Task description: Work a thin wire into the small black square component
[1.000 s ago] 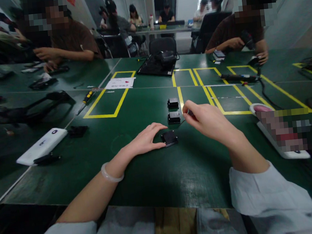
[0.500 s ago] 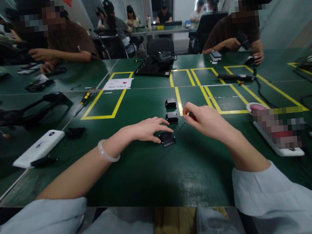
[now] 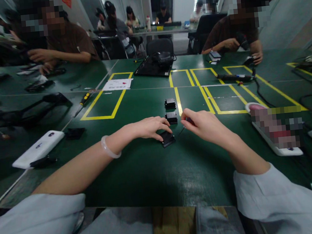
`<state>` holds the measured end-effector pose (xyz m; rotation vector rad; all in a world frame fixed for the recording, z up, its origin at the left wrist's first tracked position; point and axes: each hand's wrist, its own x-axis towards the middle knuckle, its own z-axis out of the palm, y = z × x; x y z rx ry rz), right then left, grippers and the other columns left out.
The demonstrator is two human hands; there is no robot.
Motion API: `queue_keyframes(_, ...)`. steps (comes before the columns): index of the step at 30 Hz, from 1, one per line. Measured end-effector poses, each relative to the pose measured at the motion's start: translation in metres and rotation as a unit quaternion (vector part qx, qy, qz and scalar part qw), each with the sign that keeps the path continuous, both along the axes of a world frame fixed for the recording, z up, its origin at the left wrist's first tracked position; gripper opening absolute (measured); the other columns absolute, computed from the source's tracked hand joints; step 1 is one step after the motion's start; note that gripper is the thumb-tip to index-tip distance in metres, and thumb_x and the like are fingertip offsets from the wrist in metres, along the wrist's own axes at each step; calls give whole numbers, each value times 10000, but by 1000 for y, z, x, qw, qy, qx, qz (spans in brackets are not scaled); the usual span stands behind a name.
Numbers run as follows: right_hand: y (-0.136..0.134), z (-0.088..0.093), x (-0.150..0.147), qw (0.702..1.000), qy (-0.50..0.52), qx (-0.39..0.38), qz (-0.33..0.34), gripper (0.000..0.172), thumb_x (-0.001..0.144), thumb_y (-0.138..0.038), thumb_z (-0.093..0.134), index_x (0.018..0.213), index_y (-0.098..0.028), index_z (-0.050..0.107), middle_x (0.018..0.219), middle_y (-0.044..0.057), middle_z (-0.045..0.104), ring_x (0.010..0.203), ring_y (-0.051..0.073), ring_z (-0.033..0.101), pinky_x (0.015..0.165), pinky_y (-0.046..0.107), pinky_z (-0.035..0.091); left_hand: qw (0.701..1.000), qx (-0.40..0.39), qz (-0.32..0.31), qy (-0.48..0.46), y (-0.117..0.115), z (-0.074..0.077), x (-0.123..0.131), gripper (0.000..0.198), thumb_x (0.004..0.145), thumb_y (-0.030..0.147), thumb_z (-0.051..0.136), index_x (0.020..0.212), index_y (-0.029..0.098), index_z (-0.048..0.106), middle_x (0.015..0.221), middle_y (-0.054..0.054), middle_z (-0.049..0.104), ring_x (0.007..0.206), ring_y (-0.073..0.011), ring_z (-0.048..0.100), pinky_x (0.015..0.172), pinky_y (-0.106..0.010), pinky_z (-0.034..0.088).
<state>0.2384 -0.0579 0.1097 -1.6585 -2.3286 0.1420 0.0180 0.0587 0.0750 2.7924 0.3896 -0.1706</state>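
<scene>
On the green table in the head view, my left hand (image 3: 155,128) has its thumb and fingers bent around a flat, square black plastic part (image 3: 168,140), steadying it against the surface. My right hand (image 3: 199,123) is closed on a thin screwdriver (image 3: 183,129); its slim metal shaft points down and left, its tip close to the part's right edge. The fingers hide most of its handle. Just beyond the part stand two small black box-shaped pieces, a nearer one (image 3: 172,117) beside my left fingertips and a farther one (image 3: 169,103).
To the left lie a white device (image 3: 39,148), a small black piece (image 3: 74,133) and a yellow-black screwdriver (image 3: 85,98). Yellow tape (image 3: 178,100) marks areas ahead. A white tray (image 3: 282,152) stands right, near black cables (image 3: 261,95). Two people sit across the table.
My right hand has shifted slightly left and down with the screwdriver, nearer the part. My left fingers have moved slightly right, covering more of the part.
</scene>
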Motion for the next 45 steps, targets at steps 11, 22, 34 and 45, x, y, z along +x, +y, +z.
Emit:
queue_keyframes(11, -1, 0, 8, 1000, 12, -7, 0, 182, 951, -334, 407, 953, -211, 542, 704, 4, 610, 598, 142, 514, 551, 254, 245, 996, 74, 55, 8, -11, -4, 11, 392, 800, 468, 706, 1094, 214, 651, 1253, -79, 574, 1106, -277, 550, 915, -351, 413)
queue_keyframes(22, -6, -4, 19, 999, 37, -2, -10, 194, 948, -356, 408, 930, -215, 541, 676, -4, 583, 591, 141, 511, 551, 256, 252, 993, 112, 22, -3, -4, 8, 4, 544, 840, 121, 560, 1336, 342, 516, 1368, -38, 517, 1168, -246, 523, 975, -366, 395)
queue_keyframes(34, -10, -12, 21, 992, 128, 14, -14, 194, 941, -378, 451, 895, -218, 551, 684, -14, 575, 601, 137, 503, 577, 250, 302, 996, 82, -21, -29, -7, -12, 8, 582, 851, 36, 532, 1267, 440, 578, 1416, 8, 502, 1217, -214, 546, 1013, -347, 397)
queue_keyframes(45, -9, -25, 32, 977, 208, -36, 30, 131, 899, -319, 527, 956, -206, 562, 848, 35, 657, 751, 163, 590, 678, 274, 414, 994, 97, -27, 39, -8, 0, 10, 458, 847, 177, 639, 1271, 336, 571, 1394, -54, 499, 1165, -265, 542, 916, -349, 450)
